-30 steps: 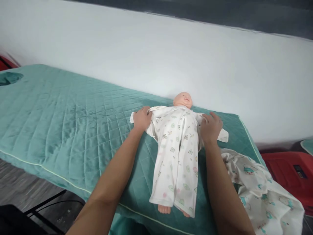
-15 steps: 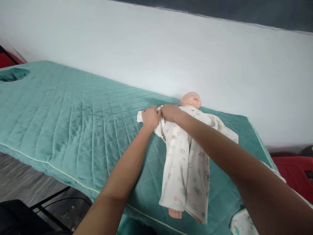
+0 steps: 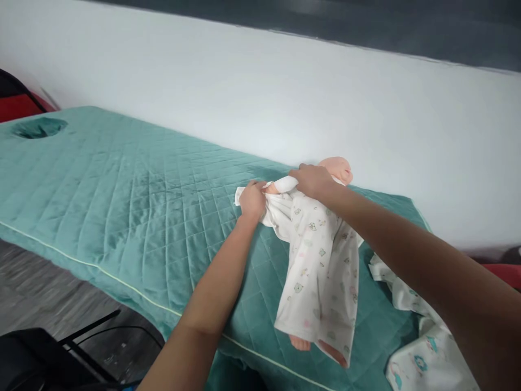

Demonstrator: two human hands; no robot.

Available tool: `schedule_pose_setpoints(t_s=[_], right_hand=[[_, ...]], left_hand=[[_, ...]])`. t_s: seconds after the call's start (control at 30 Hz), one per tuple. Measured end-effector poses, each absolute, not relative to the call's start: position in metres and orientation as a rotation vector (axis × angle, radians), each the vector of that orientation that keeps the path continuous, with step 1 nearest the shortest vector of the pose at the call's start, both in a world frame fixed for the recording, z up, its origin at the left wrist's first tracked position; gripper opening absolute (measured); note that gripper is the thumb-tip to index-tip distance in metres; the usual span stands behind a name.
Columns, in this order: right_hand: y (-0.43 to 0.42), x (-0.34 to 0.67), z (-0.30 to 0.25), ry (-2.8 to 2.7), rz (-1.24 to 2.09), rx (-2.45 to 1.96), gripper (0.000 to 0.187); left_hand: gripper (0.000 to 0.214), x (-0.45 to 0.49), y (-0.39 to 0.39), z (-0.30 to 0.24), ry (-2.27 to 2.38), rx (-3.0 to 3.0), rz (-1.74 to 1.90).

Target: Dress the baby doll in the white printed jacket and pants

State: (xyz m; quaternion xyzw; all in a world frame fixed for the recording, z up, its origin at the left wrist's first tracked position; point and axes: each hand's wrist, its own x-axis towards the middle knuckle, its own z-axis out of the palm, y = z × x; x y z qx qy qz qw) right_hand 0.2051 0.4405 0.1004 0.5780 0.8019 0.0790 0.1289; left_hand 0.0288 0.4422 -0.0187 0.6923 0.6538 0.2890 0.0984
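Note:
A baby doll (image 3: 340,168) in a white printed romper (image 3: 321,260) lies on a teal quilted table (image 3: 122,184), rolled partly onto its side. My left hand (image 3: 252,198) is closed on the romper's sleeve at the doll's arm. My right hand (image 3: 311,180) reaches across and grips the doll's shoulder and the cloth there. A bit of the doll's bare arm shows between my hands. Its bare feet (image 3: 313,346) stick out near the table's front edge.
A second printed white cloth (image 3: 423,336) lies crumpled at the table's right end. A white wall runs behind the table. A face hole (image 3: 38,128) sits at the far left. Red objects (image 3: 18,103) stand at both ends; a dark frame (image 3: 61,353) is below.
My right hand crossed from the doll's far side to its near shoulder, beside my left hand. The doll has turned onto its side and the sleeve is bunched up.

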Motion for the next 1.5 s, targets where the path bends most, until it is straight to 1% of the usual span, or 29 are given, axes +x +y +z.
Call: schedule_pose_setpoints(t_s=[0.13, 0.27, 0.43, 0.53, 0.63, 0.7, 0.77, 0.83, 0.9, 0.97, 1.03, 1.1, 1.2, 1.23, 1.3, 1.37, 1.5], right_hand=[[0.436, 0.213, 0.107, 2.340, 0.245, 1.749, 0.032], [0.438, 0.209, 0.099, 2.391, 0.180, 1.758, 0.030], [0.452, 0.193, 0.081, 2.436, 0.062, 1.729, 0.028], [0.451, 0.201, 0.081, 2.506, -0.064, 1.727, 0.033], [0.433, 0.236, 0.080, 2.707, -0.251, 1.888, 0.043], [0.411, 0.271, 0.070, 2.849, -0.347, 2.143, 0.042], [0.386, 0.308, 0.050, 2.813, -0.290, 2.570, 0.040], [0.365, 0.338, 0.024, 2.643, -0.112, 2.873, 0.044], [0.351, 0.355, -0.001, 2.517, 0.036, 2.913, 0.046], [0.346, 0.358, -0.019, 2.396, 0.148, 2.902, 0.048], [0.347, 0.356, -0.025, 2.324, 0.189, 2.893, 0.050], [0.351, 0.355, -0.024, 2.323, 0.159, 2.907, 0.053], [0.355, 0.364, -0.021, 2.297, 0.119, 3.058, 0.053], [0.355, 0.368, -0.021, 2.256, 0.130, 3.140, 0.051], [0.356, 0.375, -0.021, 2.181, 0.150, 3.272, 0.045], [0.357, 0.378, -0.022, 2.149, 0.131, 3.349, 0.041], [0.358, 0.377, -0.021, 2.125, 0.056, 3.436, 0.038]], left_hand=[[0.043, 0.028, 0.442, -0.019, 1.949, 2.110, 0.758], [0.052, 0.031, 0.441, -0.015, 2.001, 2.073, 0.792], [0.042, 0.034, 0.438, -0.008, 2.079, 2.207, 0.753], [0.042, 0.033, 0.438, -0.007, 2.070, 2.279, 0.684], [0.045, 0.033, 0.438, -0.009, 2.063, 2.279, 0.663], [0.048, 0.034, 0.436, -0.008, 2.070, 2.281, 0.693], [0.054, 0.038, 0.430, -0.004, 2.040, 2.328, 0.766], [0.059, 0.045, 0.422, 0.005, 1.887, 2.424, 0.886], [0.059, 0.058, 0.411, 0.020, 1.625, 2.464, 1.033], [0.052, 0.079, 0.402, 0.036, 1.345, 2.443, 1.090], [0.043, 0.108, 0.395, 0.053, 1.118, 2.482, 0.987], [0.037, 0.143, 0.392, 0.067, 0.970, 2.647, 0.762], [0.030, 0.200, 0.394, 0.079, 0.939, 2.928, 0.280], [0.028, 0.218, 0.396, 0.081, 0.934, 2.988, 0.093], [0.028, 0.249, 0.399, 0.080, 0.940, 3.038, -0.143], [0.032, 0.273, 0.402, 0.073, 0.989, 3.044, -0.230], [0.042, 0.296, 0.406, 0.057, 1.087, 3.035, -0.268]])
